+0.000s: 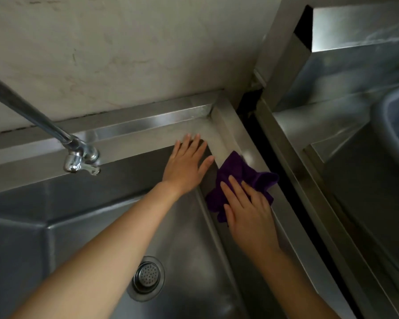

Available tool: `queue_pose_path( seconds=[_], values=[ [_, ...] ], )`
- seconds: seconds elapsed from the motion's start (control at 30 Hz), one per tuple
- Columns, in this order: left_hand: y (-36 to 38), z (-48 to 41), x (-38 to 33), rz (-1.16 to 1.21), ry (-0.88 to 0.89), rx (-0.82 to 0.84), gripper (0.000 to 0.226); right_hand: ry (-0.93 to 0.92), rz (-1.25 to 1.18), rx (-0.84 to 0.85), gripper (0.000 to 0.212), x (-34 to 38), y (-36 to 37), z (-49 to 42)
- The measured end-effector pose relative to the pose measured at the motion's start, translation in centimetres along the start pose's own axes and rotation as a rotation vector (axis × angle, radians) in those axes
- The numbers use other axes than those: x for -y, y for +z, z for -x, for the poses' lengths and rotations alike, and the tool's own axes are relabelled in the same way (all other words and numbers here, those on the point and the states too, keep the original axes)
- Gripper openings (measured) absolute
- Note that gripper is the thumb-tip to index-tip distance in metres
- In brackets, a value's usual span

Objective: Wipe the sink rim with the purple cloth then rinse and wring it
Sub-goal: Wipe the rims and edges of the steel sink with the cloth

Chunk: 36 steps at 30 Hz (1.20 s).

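As the head view shows, the right hand point(247, 210) lies palm down with its fingers extended and close together, pressing flat on the purple cloth point(241, 180) rather than closing around it; no finger curls under the fabric, so the contact is a flat press and not a pinch; the cloth lies crumpled beneath and ahead of that hand, on the right-side sink rim point(224, 143), with one edge hanging over the inner lip toward the basin and a bunched fold projecting past the fingertips on the outer side of the rim; the left hand point(187, 162) is open, fingers spread, holding nothing, and rests flat at the inner back corner of the sink, just beside the cloth and ahead-left of the right hand; its fingertips reach onto the rear rim while its thumb points toward the cloth, apart from it by a narrow strip of bare metal; both forearms extend over the steel basin point(90, 215); the drain strainer point(146, 276) sits in the basin floor, below the left forearm and well behind both hands; the tap point(81, 157) projects over the rear rim, well to the left of the left hand; a dark gap point(293, 187) runs along the outer side of the rim, just beyond the cloth; a second steel unit point(346, 139) stands across that gap.
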State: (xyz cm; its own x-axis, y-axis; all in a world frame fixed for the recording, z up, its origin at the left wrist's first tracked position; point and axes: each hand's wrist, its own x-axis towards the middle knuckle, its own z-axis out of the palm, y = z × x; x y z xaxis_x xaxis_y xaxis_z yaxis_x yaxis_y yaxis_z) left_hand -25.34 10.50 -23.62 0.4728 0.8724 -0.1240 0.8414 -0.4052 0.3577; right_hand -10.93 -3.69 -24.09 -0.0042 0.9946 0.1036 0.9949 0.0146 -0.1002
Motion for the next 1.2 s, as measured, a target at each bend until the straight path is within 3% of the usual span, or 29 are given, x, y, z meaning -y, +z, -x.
queue_pose_path(
  seconds=[0.43,0.9,1.2],
  values=[
    [2.5,3.4,-5.0,0.016,0.25,0.087,0.057,0.099,0.04,0.045,0.052,-0.9,-1.8,8.8],
    [4.9,12.7,-11.3,-0.064,0.306,0.23,0.06,0.124,-0.049,-0.014,0.047,-1.9,-3.7,19.4],
    [6.0,18.5,-15.0,-0.104,0.411,0.332,0.061,0.331,-0.1,-0.006,0.046,-0.9,-5.2,25.5]
  ],
)
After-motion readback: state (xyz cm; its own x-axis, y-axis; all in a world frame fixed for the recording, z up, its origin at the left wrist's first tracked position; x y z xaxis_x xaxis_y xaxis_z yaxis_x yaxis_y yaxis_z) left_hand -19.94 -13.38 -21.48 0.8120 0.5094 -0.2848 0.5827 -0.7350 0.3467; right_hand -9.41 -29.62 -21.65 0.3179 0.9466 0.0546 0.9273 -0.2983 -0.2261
